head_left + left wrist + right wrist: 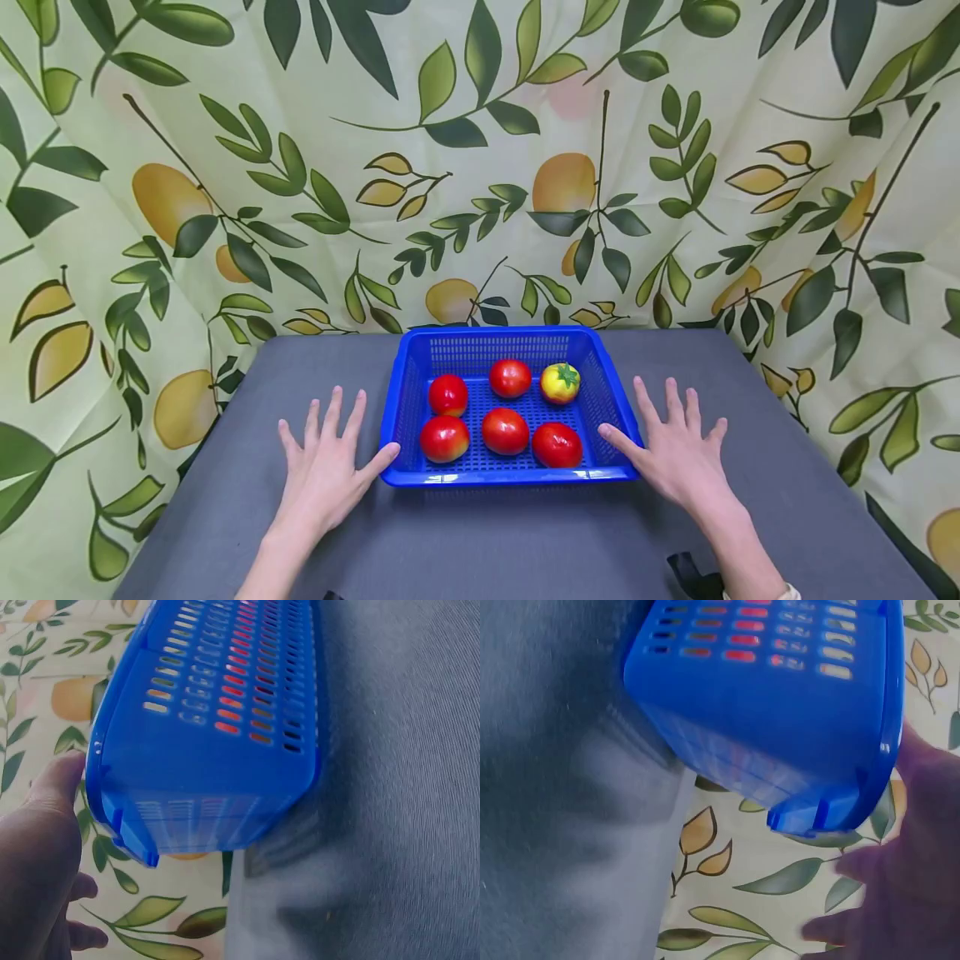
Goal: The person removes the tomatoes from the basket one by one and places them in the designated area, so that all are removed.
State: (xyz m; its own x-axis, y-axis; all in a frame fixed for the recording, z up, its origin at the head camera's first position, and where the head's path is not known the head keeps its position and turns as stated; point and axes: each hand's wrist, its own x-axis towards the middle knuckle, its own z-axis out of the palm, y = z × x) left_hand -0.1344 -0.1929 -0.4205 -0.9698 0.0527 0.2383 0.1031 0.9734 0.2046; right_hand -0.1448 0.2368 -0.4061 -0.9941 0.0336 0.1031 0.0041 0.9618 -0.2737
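A blue plastic basket (517,477) with slotted walls stands on the grey table. Inside it lie several red tomatoes (505,431) in two rough rows, plus one yellow tomato (560,384) with a green leafy top at the back right. To the basket's left, my left hand (321,471) is spread with straight fingers, its thumb tip right at the front left corner of the rim. My right hand (681,458) is spread likewise on the other side, its thumb reaching over the right rim. Both wrist views show the basket's slotted side beside each thumb.
A grey tabletop (495,542) extends in front of the basket and to both sides. Behind it hangs a curtain (480,167) printed with leaves and fruit. A black strap (693,575) shows by the right wrist.
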